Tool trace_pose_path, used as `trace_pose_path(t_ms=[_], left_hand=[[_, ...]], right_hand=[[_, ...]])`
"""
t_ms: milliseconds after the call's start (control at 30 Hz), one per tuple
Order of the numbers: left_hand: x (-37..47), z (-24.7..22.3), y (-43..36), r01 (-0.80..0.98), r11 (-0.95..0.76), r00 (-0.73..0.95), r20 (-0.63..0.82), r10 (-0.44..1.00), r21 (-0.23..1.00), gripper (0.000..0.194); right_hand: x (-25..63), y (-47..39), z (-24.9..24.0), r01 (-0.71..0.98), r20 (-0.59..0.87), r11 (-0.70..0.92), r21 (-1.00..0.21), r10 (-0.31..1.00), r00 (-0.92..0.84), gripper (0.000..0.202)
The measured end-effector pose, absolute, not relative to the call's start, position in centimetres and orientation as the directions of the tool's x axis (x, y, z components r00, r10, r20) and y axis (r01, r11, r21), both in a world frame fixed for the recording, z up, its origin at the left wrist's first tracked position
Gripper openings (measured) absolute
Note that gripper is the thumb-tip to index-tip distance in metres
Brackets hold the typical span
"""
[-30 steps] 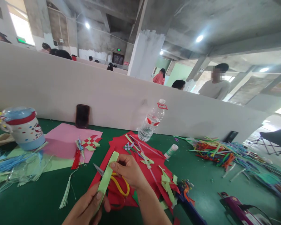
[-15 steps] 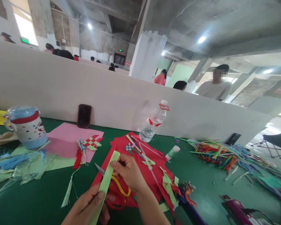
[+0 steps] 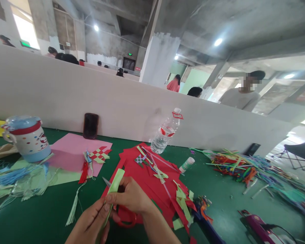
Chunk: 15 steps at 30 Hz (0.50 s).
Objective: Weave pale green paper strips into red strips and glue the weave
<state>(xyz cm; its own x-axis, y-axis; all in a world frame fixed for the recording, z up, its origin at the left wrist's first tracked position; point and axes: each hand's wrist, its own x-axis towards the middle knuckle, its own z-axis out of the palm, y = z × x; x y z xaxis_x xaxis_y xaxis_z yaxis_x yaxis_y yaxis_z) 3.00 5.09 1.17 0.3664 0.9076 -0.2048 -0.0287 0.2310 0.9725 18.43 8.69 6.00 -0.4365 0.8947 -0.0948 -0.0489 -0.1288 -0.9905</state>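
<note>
A folded light-green paper strip stands tilted between my two hands. My left hand pinches its lower part, thumb on the near face. Just above, my right hand closes on the strip with thumb and fingers, the two hands nearly touching. Behind them lie scissors, their blade tip poking out at the left and a red-orange handle loop below; the rest is hidden by my hands. Under this spreads red paper with green scraps. A red-and-green woven paper fish with a tassel lies to the left.
A clear water bottle and a glue stick stand or lie beyond the red paper. At left are a blue-lidded cup, pink paper and a phone. Rightward lie coloured strips and a purple tool. A white partition runs behind.
My right hand has slid down the strip toward my left hand, and the strip's upper end now curls more. The scissors' yellow handle has become hidden. A person behind the partition has moved right.
</note>
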Motion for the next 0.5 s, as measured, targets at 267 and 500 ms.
trace_pose_path(t_ms=[267,500], left_hand=[[2.8,0.3,5.0,0.059,0.223,0.471,-0.224,0.853,0.973,0.060],[2.8,0.2,4.8,0.071,0.186,0.498,-0.196,0.845,0.980,0.062]], right_hand=[[19.3,9.4,5.8,-0.214,-0.047,-0.102,-0.972,0.967,-0.250,0.040],[21.6,9.5,6.7,-0.205,-0.077,-0.155,-0.967,0.935,-0.346,0.046]])
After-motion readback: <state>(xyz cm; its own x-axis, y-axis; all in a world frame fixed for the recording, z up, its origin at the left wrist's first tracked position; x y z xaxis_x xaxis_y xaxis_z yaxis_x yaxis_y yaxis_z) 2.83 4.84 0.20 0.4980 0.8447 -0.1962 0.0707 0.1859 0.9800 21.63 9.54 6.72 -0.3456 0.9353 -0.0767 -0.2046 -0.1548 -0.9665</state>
